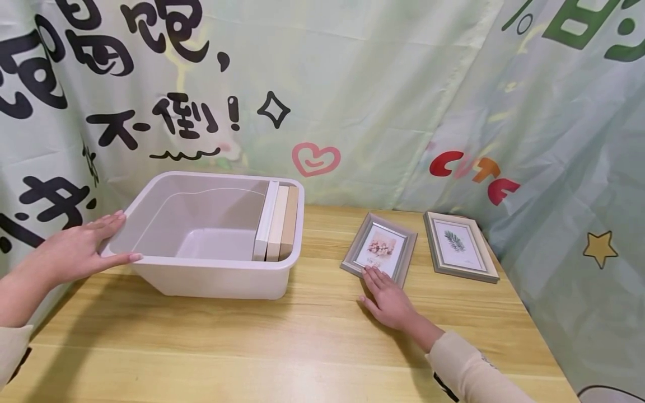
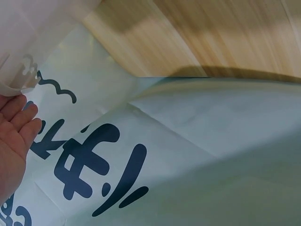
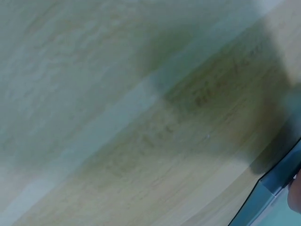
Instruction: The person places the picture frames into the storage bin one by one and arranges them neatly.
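My left hand [image 1: 83, 249] rests on the left end of a light grey plastic bin [image 1: 216, 281], fingers and thumb extended along its rim. In the left wrist view, those fingertips touch the rim from outside. Three flat-edged pieces stand upright side by side at the bin's right end: a white one [image 1: 264, 224], a cream one [image 1: 277, 224] and a tan one [image 1: 289, 224]. To the right, a grey-brown picture frame [image 1: 380, 243] with a pink flower print lies face up. My right hand [image 1: 390, 299] lies with straight fingers over its lower edge.
Another picture frame [image 1: 459, 246], pale with a green leaf print, lies farther right near the table edge. Everything stands on a wooden table [image 1: 242, 347]. A printed curtain [image 1: 378, 101] hangs behind and along both sides.
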A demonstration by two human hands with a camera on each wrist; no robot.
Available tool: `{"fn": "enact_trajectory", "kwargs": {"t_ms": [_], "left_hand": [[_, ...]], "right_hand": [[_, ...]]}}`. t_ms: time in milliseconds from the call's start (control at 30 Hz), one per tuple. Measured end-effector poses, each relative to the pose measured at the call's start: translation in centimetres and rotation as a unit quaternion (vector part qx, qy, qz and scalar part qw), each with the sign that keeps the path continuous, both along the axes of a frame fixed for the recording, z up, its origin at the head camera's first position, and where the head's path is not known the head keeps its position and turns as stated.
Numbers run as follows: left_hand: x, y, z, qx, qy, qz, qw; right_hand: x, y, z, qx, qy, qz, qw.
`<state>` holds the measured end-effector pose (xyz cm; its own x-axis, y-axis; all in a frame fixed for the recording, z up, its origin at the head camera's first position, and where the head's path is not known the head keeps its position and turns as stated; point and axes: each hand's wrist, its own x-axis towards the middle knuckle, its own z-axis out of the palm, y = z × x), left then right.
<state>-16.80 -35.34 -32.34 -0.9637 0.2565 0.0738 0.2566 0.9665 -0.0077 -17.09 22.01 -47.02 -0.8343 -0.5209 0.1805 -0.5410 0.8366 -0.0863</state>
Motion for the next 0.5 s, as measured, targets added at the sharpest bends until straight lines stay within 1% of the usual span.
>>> {"fn": "enact_trajectory", "kwargs": {"t_ms": [267,500], "left_hand": [[-0.03,-0.07,-0.03,0.005,0.001,-0.003,1.0000],[-0.01,-0.05,-0.01,0.007,-0.001,-0.001,1.0000]], "right_hand": [[0.12,0.04,-0.21,0.028,0.028,0.037,0.9985],[0.34,-0.27,-0.30,0.018,0.040,0.067,0.9968]]}}
